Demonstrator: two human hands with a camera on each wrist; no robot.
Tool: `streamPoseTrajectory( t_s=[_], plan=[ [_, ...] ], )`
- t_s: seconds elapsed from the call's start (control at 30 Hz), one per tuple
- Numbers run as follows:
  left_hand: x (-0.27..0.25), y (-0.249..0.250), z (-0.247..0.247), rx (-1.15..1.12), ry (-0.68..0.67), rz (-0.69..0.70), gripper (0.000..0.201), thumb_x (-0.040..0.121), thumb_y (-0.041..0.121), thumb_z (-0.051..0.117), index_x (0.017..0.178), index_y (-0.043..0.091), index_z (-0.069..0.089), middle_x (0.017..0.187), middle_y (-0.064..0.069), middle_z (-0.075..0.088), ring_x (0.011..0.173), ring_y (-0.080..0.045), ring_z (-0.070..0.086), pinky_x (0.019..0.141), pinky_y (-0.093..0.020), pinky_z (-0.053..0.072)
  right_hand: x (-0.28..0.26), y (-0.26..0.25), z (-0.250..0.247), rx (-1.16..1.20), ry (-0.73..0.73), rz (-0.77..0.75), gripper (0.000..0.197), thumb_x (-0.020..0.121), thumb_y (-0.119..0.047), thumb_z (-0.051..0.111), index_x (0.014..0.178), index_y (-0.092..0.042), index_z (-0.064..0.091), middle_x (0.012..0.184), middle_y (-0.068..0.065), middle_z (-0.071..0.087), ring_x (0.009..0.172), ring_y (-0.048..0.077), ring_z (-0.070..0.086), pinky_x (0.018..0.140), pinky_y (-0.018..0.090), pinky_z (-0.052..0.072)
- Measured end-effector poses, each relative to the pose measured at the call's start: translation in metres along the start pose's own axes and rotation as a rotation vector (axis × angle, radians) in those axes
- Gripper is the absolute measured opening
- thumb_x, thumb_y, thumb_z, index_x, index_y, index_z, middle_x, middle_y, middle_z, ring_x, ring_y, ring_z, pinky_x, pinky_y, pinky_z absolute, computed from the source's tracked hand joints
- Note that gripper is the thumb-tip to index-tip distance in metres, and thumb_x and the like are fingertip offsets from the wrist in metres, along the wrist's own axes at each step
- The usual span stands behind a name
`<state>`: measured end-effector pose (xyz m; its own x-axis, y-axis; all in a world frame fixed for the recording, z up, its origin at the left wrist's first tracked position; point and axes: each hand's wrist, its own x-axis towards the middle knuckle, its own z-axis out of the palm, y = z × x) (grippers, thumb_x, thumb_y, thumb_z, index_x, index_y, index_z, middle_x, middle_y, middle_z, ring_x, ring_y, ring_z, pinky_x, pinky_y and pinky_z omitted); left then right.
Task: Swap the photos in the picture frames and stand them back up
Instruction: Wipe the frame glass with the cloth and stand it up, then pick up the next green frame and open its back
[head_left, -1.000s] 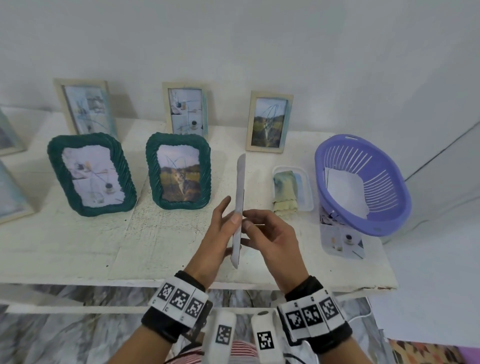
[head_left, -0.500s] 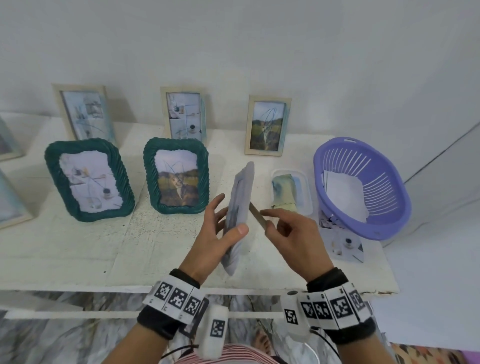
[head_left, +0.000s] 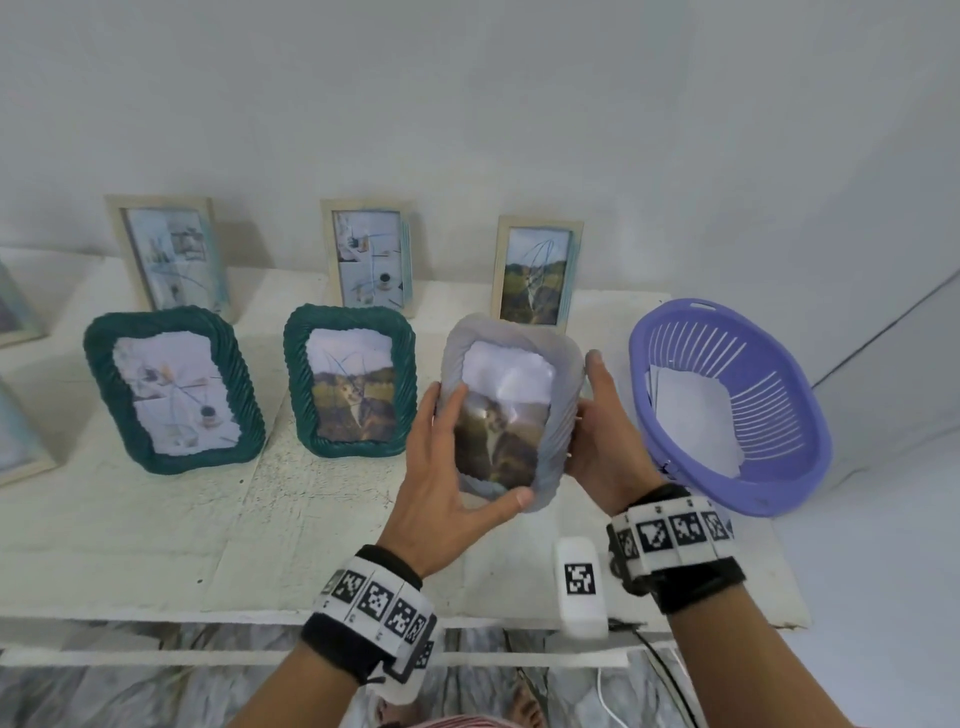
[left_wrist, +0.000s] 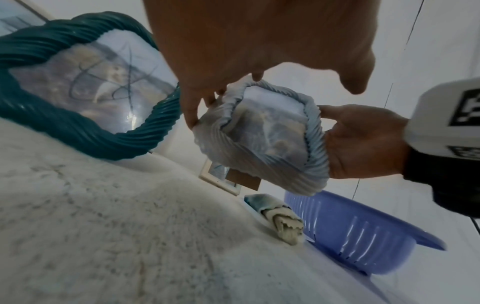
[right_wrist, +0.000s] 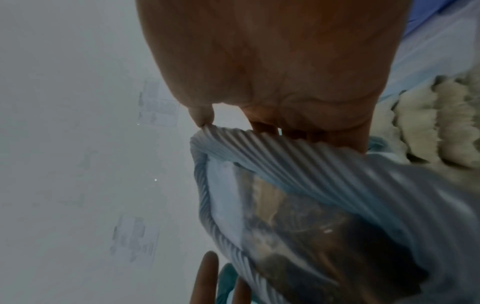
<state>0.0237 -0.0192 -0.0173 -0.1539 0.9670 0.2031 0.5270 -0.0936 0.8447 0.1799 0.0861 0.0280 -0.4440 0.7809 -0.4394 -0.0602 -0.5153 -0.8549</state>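
The grey frame (head_left: 511, 415) is held up off the bench (head_left: 156, 519), face toward the person, just right of the nearer green frame (head_left: 350, 382) and just left of the basket (head_left: 727, 410). It already shows a cat photo (head_left: 496, 436) behind its glazing.

The left hand (head_left: 441, 467) grips the frame's left edge: its fingers (head_left: 449, 410) lie over the front rim and the thumb hooks under the bottom corner. The right hand (head_left: 597, 436) clasps the right edge, thumb tip at the upper corner and the remaining fingers curled behind, where the head view hides them. In the left wrist view a brown stand flap (left_wrist: 242, 178) hangs from the back, below the frame.

The frame looks like a light, rigid moulding with a ribbed, rope-like rim; two hands carry it easily. Those ribs probably give good purchase, so the side rims are the place to hold it. The glossy front pane catches glare and would likely smear or slip under fingertips, so it is best left alone. The flap appears thin, like card, and is probably the weak part: it should be opened gently, not forced. Set down beside the green frame, the grey one would probably tip easily if the flap is not spread fully.
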Motion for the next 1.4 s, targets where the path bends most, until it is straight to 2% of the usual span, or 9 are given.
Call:
streamPoseTrajectory(
  t_s=[0.17,0.4,0.53,0.77,0.87,1.0,1.17,1.27,1.4],
  plan=[
    [0.016,-0.007,0.003,-0.014,0.006,0.034,0.097,0.077,0.069,0.059,0.152,0.042,0.005,0.162,0.011,-0.011,0.147,0.0,-0.009,0.106,-0.009,0.008,0.034,-0.022,-0.006,0.016,0.059,0.037,0.075,0.087,-0.075,0.031,0.118,-0.017,0.067,0.114,0.009,0.071,0.112,0.026,0.063,0.103,0.046,0.044],
    [0.026,-0.023,0.011,-0.018,0.003,0.036,0.095,0.081,0.064,0.059,0.154,0.035,0.005,0.162,0.009,-0.01,0.149,-0.005,-0.007,0.114,-0.025,0.01,0.056,-0.022,-0.003,0.067,0.118,0.059,0.065,0.09,-0.059,0.04,0.116,-0.006,0.068,0.118,0.017,0.067,0.113,0.031,0.06,0.108,0.046,0.039],
    [0.027,-0.028,0.011,-0.028,-0.008,0.037,0.094,0.081,0.061,0.06,0.154,0.035,0.006,0.162,0.008,-0.008,0.149,-0.004,-0.007,0.112,-0.02,0.009,0.06,-0.018,-0.006,0.051,0.112,0.069,0.068,0.088,-0.057,0.039,0.125,-0.004,0.063,0.123,0.018,0.065,0.12,0.034,0.055,0.109,0.048,0.036],
    [0.025,-0.033,0.007,0.005,-0.03,0.042,0.089,0.08,0.058,0.061,0.151,0.039,0.011,0.161,0.012,-0.007,0.147,0.002,-0.003,0.107,-0.007,0.011,0.068,-0.009,-0.012,-0.014,0.125,0.048,0.064,0.091,-0.058,0.037,0.117,-0.009,0.068,0.116,0.014,0.069,0.114,0.031,0.059,0.103,0.045,0.042],
    [0.023,-0.032,0.0,0.008,-0.05,0.046,0.084,0.082,0.058,0.059,0.15,0.041,0.013,0.161,0.013,-0.001,0.146,0.005,0.0,0.106,-0.001,0.011,0.069,-0.008,-0.018,-0.08,0.198,0.039,0.069,0.092,-0.067,0.033,0.12,-0.013,0.065,0.113,0.012,0.07,0.107,0.028,0.063,0.086,0.039,0.051],
    [0.011,-0.036,-0.019,-0.001,-0.072,0.045,0.071,0.087,0.054,0.057,0.148,0.038,0.025,0.154,0.02,0.025,0.142,0.001,0.023,0.115,-0.022,0.026,0.054,-0.015,-0.025,-0.208,0.32,-0.13,0.063,0.095,-0.063,0.032,0.12,-0.014,0.062,0.103,0.009,0.071,0.092,0.024,0.066,0.08,0.036,0.051],
    [0.001,-0.043,-0.06,0.037,0.092,0.069,0.044,0.09,0.045,0.056,0.132,0.03,0.054,0.134,0.016,0.052,0.129,-0.006,0.047,0.105,-0.035,0.043,0.015,-0.017,-0.006,-0.549,0.72,-0.657,0.032,0.096,-0.039,0.045,0.092,-0.013,0.063,0.086,0.003,0.064,0.075,0.007,0.055,0.073,0.028,0.046],
    [0.006,-0.05,-0.084,0.085,0.252,0.056,0.042,0.088,0.041,0.057,0.127,0.026,0.058,0.134,0.007,0.051,0.129,-0.01,0.045,0.107,-0.025,0.038,-0.005,-0.013,0.039,-0.645,0.599,-0.847,0.015,0.097,-0.018,0.053,0.086,-0.009,0.06,0.074,0.006,0.06,0.061,0.009,0.05,0.056,0.011,0.038],
    [0.012,-0.061,-0.103,0.113,0.33,-0.036,0.05,0.086,0.036,0.06,0.133,0.023,0.051,0.145,0.003,0.038,0.137,-0.01,0.035,0.109,-0.016,0.027,-0.003,0.012,0.094,-0.712,0.291,-0.788,0.016,0.096,-0.013,0.054,0.11,-0.014,0.063,0.077,0.003,0.065,0.063,0.016,0.06,0.055,0.024,0.052]
  ],
)
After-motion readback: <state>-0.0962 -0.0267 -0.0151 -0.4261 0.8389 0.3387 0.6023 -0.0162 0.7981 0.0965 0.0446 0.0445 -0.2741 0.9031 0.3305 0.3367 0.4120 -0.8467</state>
